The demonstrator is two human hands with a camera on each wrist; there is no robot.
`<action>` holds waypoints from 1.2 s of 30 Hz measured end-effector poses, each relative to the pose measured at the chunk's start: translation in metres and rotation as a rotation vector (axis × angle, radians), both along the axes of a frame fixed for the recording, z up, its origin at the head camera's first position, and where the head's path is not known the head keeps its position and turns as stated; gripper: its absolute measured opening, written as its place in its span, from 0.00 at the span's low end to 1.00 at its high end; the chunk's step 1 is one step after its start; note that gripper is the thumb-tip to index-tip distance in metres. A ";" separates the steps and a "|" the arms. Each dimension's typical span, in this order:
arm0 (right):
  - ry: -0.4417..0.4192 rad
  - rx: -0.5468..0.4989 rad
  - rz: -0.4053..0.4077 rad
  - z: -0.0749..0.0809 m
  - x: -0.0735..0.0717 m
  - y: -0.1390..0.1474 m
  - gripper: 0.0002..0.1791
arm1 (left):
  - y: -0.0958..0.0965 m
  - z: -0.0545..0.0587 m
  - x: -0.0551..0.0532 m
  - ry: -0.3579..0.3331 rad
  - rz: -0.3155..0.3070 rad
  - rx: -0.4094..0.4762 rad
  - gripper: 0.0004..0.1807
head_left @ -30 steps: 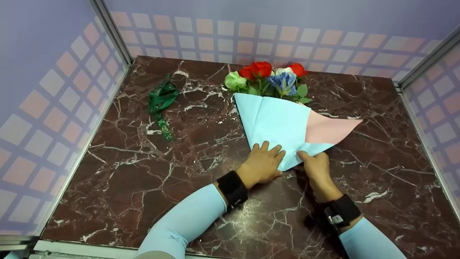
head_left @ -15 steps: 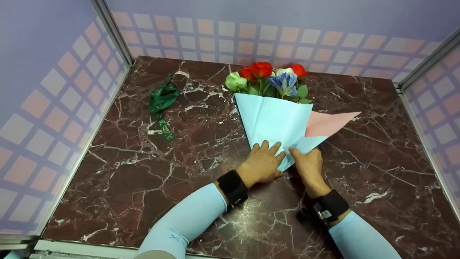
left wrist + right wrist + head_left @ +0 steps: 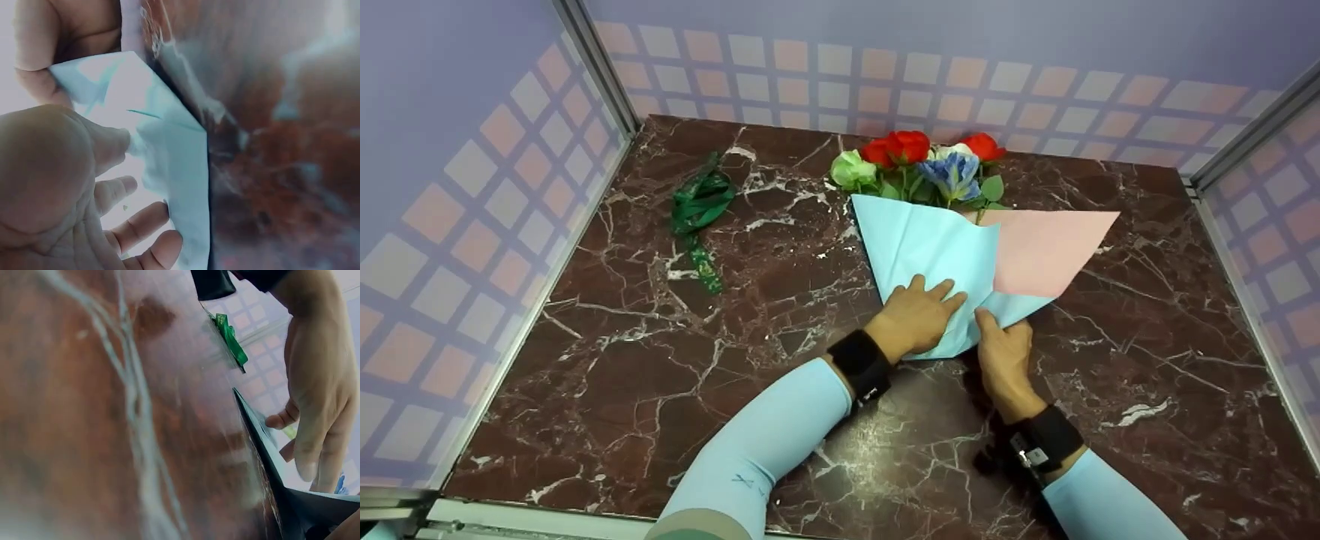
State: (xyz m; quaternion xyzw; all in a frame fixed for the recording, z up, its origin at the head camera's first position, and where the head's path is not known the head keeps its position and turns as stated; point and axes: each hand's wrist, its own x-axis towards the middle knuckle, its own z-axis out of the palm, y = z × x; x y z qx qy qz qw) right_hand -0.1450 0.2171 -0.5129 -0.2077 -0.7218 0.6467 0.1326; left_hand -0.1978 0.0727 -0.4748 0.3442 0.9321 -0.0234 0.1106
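Note:
A sheet of wrapping paper (image 3: 934,244), light blue on one face and pink on the other, is folded around a bunch of artificial flowers (image 3: 907,148). Red, green, white and blue blooms show above its upper edge. My left hand (image 3: 916,319) rests with spread fingers on the blue front, near the bottom. Just to its right, my right hand (image 3: 1005,360) pinches the folded lower edge, thumb on top and the other fingers hidden beneath. From there the pink side (image 3: 1046,251) fans out to the right. In the left wrist view, the left fingers (image 3: 140,225) lie over the paper.
A green ribbon (image 3: 701,202) lies loosely bunched at the left of the dark marble tabletop (image 3: 660,397). Panels with a pink and white square pattern (image 3: 832,64) enclose the back and both sides. The flower heads are close to the back panel.
My left hand has shifted slightly up and right on the paper. The right hand first moved left, then stayed near there while the pink flap spread wider and the bottom edge broadened.

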 end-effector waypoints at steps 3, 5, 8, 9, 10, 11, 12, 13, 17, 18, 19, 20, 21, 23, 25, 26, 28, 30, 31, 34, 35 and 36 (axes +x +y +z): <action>-0.024 0.069 0.020 -0.001 0.000 -0.003 0.21 | 0.001 -0.002 -0.001 0.035 -0.022 -0.024 0.29; -0.006 0.132 0.065 -0.001 0.001 -0.005 0.21 | -0.002 -0.004 0.000 0.064 -0.028 0.012 0.29; 0.077 0.210 0.173 0.001 0.001 -0.008 0.26 | -0.011 -0.007 0.001 0.107 -0.013 0.117 0.26; 0.106 0.243 0.214 0.001 0.001 -0.010 0.28 | -0.014 -0.007 0.002 0.122 -0.010 0.149 0.25; 0.128 0.278 0.247 0.002 0.001 -0.011 0.31 | -0.017 -0.007 0.004 0.135 -0.008 0.175 0.24; 0.149 0.312 0.276 0.003 0.001 -0.012 0.33 | -0.020 -0.007 0.005 0.143 -0.007 0.192 0.24; 0.166 0.351 0.299 0.004 0.000 -0.014 0.35 | -0.023 -0.008 0.007 0.151 -0.007 0.199 0.23; 0.181 0.386 0.320 0.004 -0.001 -0.015 0.36 | -0.025 -0.008 0.010 0.159 -0.005 0.194 0.23; 0.241 0.488 0.404 0.006 -0.006 -0.024 0.38 | -0.031 -0.011 0.017 0.175 0.048 0.159 0.22; 0.243 0.503 0.423 0.005 -0.007 -0.026 0.38 | -0.033 -0.012 0.018 0.175 0.057 0.152 0.23; 0.250 0.525 0.444 0.005 -0.009 -0.029 0.37 | -0.036 -0.012 0.017 0.169 0.053 0.145 0.23; 0.252 0.549 0.464 0.005 -0.009 -0.031 0.37 | -0.039 -0.012 0.016 0.161 0.039 0.146 0.23; 0.251 0.570 0.479 0.005 -0.010 -0.034 0.37 | -0.042 -0.011 0.015 0.147 0.010 0.148 0.24; 0.257 0.612 0.504 0.005 -0.012 -0.037 0.36 | -0.052 -0.010 0.011 0.092 -0.061 0.167 0.25; 0.278 0.665 0.528 0.004 -0.015 -0.040 0.35 | -0.063 -0.010 0.006 -0.005 -0.105 0.228 0.28; 0.282 0.681 0.536 0.004 -0.015 -0.041 0.35 | -0.069 -0.010 0.003 -0.059 -0.107 0.269 0.29; 0.287 0.726 0.557 0.004 -0.016 -0.042 0.36 | -0.078 -0.011 -0.003 -0.179 -0.063 0.397 0.29; 0.277 0.789 0.583 0.003 -0.016 -0.043 0.36 | -0.085 -0.014 -0.010 -0.290 0.054 0.568 0.27; 0.260 0.822 0.601 0.003 -0.015 -0.043 0.37 | -0.088 -0.016 -0.014 -0.329 0.127 0.658 0.24; 0.200 0.944 0.650 0.002 -0.015 -0.046 0.39 | -0.096 -0.017 -0.022 -0.480 0.390 0.964 0.29; 0.179 0.985 0.662 0.002 -0.015 -0.048 0.39 | -0.098 -0.016 -0.023 -0.557 0.472 1.075 0.35; 0.151 1.019 0.676 0.002 -0.015 -0.049 0.39 | -0.101 -0.015 -0.025 -0.636 0.537 1.182 0.37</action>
